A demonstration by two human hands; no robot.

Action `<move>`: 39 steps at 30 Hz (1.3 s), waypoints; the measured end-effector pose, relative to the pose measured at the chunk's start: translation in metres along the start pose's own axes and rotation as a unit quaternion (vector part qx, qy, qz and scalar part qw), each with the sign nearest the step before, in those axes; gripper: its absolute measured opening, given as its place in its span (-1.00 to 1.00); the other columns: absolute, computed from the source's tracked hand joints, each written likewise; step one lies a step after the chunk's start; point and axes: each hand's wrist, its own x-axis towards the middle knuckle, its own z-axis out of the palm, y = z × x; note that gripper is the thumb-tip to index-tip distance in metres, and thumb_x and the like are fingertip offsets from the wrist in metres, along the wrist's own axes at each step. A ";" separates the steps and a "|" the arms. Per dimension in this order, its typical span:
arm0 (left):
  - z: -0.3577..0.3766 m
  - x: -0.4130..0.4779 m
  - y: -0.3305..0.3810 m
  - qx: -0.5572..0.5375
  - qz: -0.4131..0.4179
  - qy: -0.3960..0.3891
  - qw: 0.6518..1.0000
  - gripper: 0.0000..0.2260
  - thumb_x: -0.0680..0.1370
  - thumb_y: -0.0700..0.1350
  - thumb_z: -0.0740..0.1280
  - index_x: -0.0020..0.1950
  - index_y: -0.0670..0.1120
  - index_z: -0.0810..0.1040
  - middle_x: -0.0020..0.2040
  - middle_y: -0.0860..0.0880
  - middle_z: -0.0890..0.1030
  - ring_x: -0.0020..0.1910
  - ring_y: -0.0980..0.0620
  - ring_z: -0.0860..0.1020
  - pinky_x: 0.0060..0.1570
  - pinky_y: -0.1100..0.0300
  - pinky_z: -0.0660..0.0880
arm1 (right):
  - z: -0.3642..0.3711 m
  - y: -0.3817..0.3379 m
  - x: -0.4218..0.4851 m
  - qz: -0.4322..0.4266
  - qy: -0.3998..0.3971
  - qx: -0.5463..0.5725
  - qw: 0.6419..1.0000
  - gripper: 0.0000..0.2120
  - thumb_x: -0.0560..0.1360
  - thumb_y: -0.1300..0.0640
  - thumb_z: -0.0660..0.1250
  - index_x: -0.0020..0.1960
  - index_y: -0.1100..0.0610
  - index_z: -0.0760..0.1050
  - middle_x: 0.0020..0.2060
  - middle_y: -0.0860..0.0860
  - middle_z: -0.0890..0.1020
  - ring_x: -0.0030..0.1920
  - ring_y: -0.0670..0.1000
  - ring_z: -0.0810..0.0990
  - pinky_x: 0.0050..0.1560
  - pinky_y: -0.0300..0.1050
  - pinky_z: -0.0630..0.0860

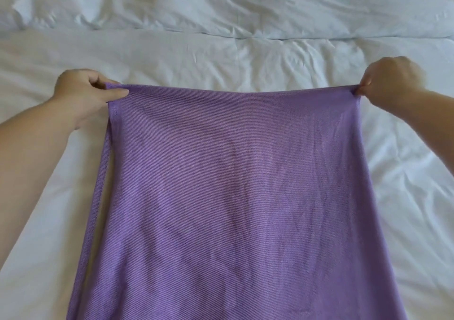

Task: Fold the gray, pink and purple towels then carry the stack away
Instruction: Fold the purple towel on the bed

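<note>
Head view: purple woven towel point(233, 196), stretched over white rumpled bed point(245, 56); left hand point(86, 93) and right hand point(390, 83) pinch its far corners.

A purple towel of fine diagonal-ribbed weave point(235, 196) shows a darker purple hem at its left edge, over a bed's plain white, wrinkled cotton sheet point(245, 56).

left hand point(84, 93): bare; rounded fingers | right hand point(393, 81): bare; slightly blurred | forearms: bare to frame edge
</note>
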 end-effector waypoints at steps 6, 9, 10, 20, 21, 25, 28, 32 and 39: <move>0.032 -0.001 -0.017 0.227 0.099 0.059 0.967 -0.82 0.44 -0.20 0.45 -0.01 -0.23 0.60 -0.04 -0.25 0.61 -0.03 -0.14 0.58 0.00 0.15 0.44 | 0.034 -0.020 0.005 0.038 0.035 0.049 0.997 -0.81 0.42 0.27 0.34 0.02 0.26 0.58 -0.08 0.33 0.58 -0.05 0.35 0.56 -0.06 0.07 0.52; 0.044 -0.014 -0.017 0.265 0.040 0.138 0.954 -0.76 0.47 -0.17 0.39 0.11 -0.18 0.52 0.27 -0.29 0.42 0.21 -0.28 0.42 0.23 -0.03 0.36 | 0.062 -0.024 -0.007 0.060 0.060 0.145 0.986 -0.65 0.41 0.35 0.23 0.19 0.22 0.43 0.16 0.30 0.45 0.16 0.34 0.44 0.17 0.20 0.44; 0.048 -0.022 -0.013 0.276 0.052 0.177 0.943 -0.73 0.48 -0.15 0.36 0.16 -0.15 0.49 0.33 -0.25 0.37 0.26 -0.28 0.38 0.25 -0.04 0.33 | 0.066 -0.029 -0.016 0.065 0.089 0.181 0.977 -0.60 0.42 0.33 0.21 0.25 0.17 0.38 0.24 0.25 0.40 0.22 0.31 0.39 0.22 0.18 0.40; 0.119 -0.131 -0.053 0.473 0.247 -0.059 0.844 -0.42 0.56 0.29 -0.19 0.54 0.12 0.07 0.56 0.02 0.10 0.54 -0.04 0.07 0.46 -0.05 -0.18 | 0.127 -0.090 -0.152 -0.090 0.017 0.137 0.986 -0.37 0.55 -0.27 -0.04 0.54 -0.02 0.03 0.54 -0.10 0.07 0.54 -0.01 -0.01 0.51 -0.01 -0.06; 0.105 -0.124 -0.063 0.496 0.223 -0.042 0.838 -0.42 0.56 0.28 -0.22 0.54 0.11 0.09 0.56 0.02 0.11 0.54 -0.04 0.07 0.45 -0.05 -0.19 | 0.129 -0.069 -0.149 -0.044 0.013 0.127 0.991 -0.36 0.56 -0.26 -0.04 0.55 0.00 0.03 0.55 -0.09 0.07 0.54 -0.01 -0.01 0.52 0.00 -0.06; 0.069 -0.132 -0.061 0.477 0.121 -0.001 0.871 -0.46 0.61 0.18 -0.16 0.55 0.02 0.11 0.58 -0.03 0.06 0.55 -0.09 0.00 0.45 -0.15 -0.13 | 0.113 -0.037 -0.155 0.062 0.000 0.135 0.989 -0.37 0.58 -0.17 -0.03 0.55 0.10 0.00 0.56 0.01 0.03 0.55 0.06 -0.08 0.52 0.07 -0.12; 0.074 -0.188 -0.038 0.371 0.133 0.045 0.918 -0.46 0.59 0.08 0.15 0.51 -0.11 0.21 0.54 -0.16 0.16 0.48 -0.25 0.18 0.42 -0.17 0.07 | 0.096 -0.077 -0.197 -0.055 0.042 0.192 0.979 -0.44 0.60 -0.05 0.12 0.53 0.10 0.11 0.54 0.02 0.08 0.54 0.10 -0.03 0.52 0.05 -0.10; 0.065 -0.252 -0.043 0.251 0.007 0.078 0.965 -0.38 0.45 -0.03 0.44 0.41 -0.26 0.32 0.34 -0.32 0.37 0.27 -0.34 0.37 0.26 -0.18 0.31 | 0.105 -0.132 -0.274 -0.180 -0.044 0.213 0.959 -0.48 0.60 -0.15 0.04 0.53 -0.10 0.06 0.51 -0.15 -0.05 0.55 0.04 -0.09 0.50 -0.04 -0.17; 0.028 -0.268 -0.072 0.108 -0.134 0.017 0.985 -0.51 0.42 0.11 0.44 0.23 -0.14 0.49 -0.07 -0.01 0.57 0.00 -0.12 0.55 0.03 0.04 0.48 | 0.106 -0.156 -0.312 -0.123 -0.060 0.247 0.959 -0.49 0.60 -0.10 0.09 0.52 -0.02 0.14 0.55 -0.05 0.05 0.55 0.07 -0.09 0.52 -0.03 -0.14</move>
